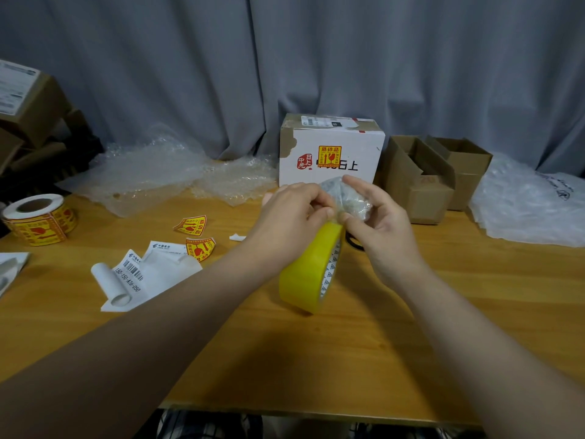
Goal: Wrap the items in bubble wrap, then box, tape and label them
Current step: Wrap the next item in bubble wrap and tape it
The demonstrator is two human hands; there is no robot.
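Note:
A small item wrapped in bubble wrap (349, 202) is held up over the middle of the wooden table (316, 350). My right hand (384, 223) grips it from the right, fingers curled round it. My left hand (292, 217) pinches at its left side, where the tape end meets the wrap. A roll of yellow tape (308, 270) hangs just below both hands. The white box (330, 153) with a fragile sticker stands closed right behind the hands.
Loose bubble wrap sheets (152, 172) lie at the back left. A roll of fragile stickers (39, 218) sits at the left edge. Shipping labels (139, 274) and two loose stickers (191, 226) lie left of centre. Open brown boxes (427, 179) and plastic bags (531, 204) are on the right.

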